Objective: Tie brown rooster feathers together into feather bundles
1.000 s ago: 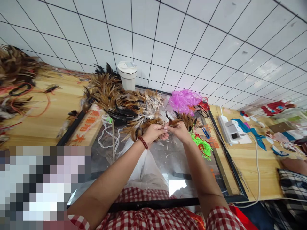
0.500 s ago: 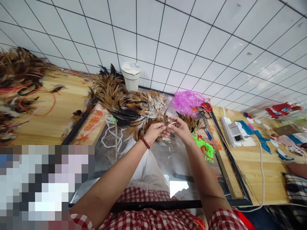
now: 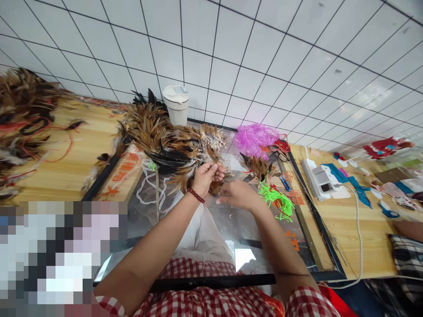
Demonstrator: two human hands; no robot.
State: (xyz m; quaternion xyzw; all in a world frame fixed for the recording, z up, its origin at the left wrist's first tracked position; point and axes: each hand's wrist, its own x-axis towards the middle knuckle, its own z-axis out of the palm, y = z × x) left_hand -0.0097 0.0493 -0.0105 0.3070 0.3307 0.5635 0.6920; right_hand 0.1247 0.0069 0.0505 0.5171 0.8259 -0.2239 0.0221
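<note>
My left hand [image 3: 205, 176], with a red bead bracelet [image 3: 195, 195] on its wrist, is closed on a small bunch of brown feathers at the edge of the big feather pile [image 3: 172, 143]. My right hand [image 3: 237, 196] hovers low over the glass tabletop [image 3: 228, 229] beside it, fingers loosely curled and pointing left toward a few feathers [image 3: 215, 187] under the left hand. A small feather bundle [image 3: 259, 166] lies just right of the hands, above green cords [image 3: 277, 200].
A white lidded cup [image 3: 176, 105] stands by the tiled wall. A pink plastic bag [image 3: 254, 139], blue snips [image 3: 284, 183], a white power strip [image 3: 319, 178] with cable and more feathers [image 3: 20, 101] on the wooden bench at left. Another person's arm [image 3: 408, 229] at the right edge.
My right hand has let go of the feather bunch and dropped down to the glass. My left hand has lifted slightly, keeping the feathers.
</note>
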